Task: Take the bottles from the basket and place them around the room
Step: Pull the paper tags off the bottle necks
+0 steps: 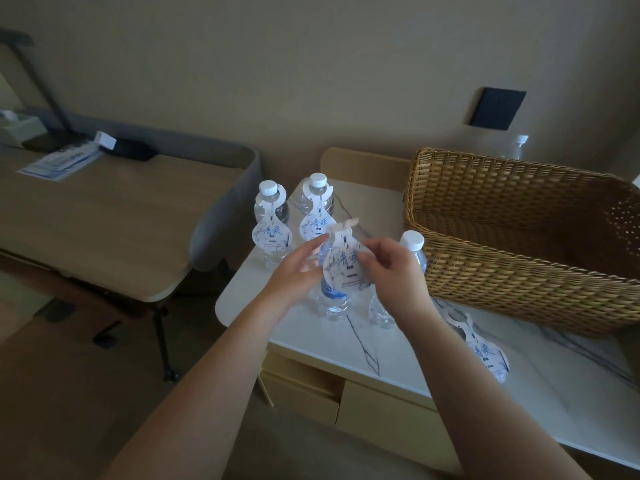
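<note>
Several clear water bottles stand upright on a white marble-topped cabinet (311,344). Two at the back (271,216) (317,202) wear white paper neck tags with blue writing. A third bottle (333,297) stands in front, and both hands hold a paper tag (343,263) at its neck: my left hand (294,271) on the tag's left edge, my right hand (389,268) pinching its right edge. Another bottle (414,251) with a white cap stands bare behind my right hand. A woven wicker basket (512,258) sits to the right; its visible inside looks empty.
A loose tag (485,348) lies on the cabinet top in front of the basket. One more bottle (519,145) stands behind the basket by the wall. A wooden desk (104,220) with papers and a black device is at the left, a grey chair back beside it.
</note>
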`<state>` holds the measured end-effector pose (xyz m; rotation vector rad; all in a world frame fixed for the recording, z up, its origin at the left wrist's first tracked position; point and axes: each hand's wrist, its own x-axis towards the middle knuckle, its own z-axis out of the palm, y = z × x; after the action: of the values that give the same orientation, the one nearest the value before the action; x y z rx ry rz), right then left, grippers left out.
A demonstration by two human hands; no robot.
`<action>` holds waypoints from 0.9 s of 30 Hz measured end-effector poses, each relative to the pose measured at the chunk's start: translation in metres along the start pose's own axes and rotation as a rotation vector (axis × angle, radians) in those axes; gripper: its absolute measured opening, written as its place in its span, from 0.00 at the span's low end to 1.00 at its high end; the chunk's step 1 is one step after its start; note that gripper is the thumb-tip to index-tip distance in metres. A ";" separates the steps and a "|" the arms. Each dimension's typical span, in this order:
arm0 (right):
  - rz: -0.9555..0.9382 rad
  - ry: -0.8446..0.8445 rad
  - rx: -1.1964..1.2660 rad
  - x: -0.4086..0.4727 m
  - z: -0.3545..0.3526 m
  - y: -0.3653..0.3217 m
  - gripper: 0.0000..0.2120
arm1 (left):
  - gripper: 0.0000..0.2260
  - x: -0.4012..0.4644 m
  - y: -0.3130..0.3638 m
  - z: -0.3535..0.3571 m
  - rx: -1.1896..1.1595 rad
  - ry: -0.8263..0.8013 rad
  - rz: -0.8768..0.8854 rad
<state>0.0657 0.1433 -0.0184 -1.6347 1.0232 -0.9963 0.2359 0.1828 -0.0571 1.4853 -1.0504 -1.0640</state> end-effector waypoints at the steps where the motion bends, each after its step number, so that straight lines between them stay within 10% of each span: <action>1: -0.002 -0.007 0.024 0.005 -0.001 -0.005 0.06 | 0.27 0.000 -0.002 0.000 0.040 0.013 0.020; 13: 0.163 0.207 0.178 -0.043 -0.108 0.073 0.07 | 0.28 0.003 -0.015 0.034 0.251 0.302 0.247; 27: 0.396 0.416 -0.508 -0.060 -0.155 0.193 0.04 | 0.28 0.009 -0.026 0.042 0.349 0.396 0.263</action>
<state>-0.1321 0.1137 -0.1764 -1.5443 1.9237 -0.8604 0.2004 0.1678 -0.0890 1.6881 -1.1394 -0.3894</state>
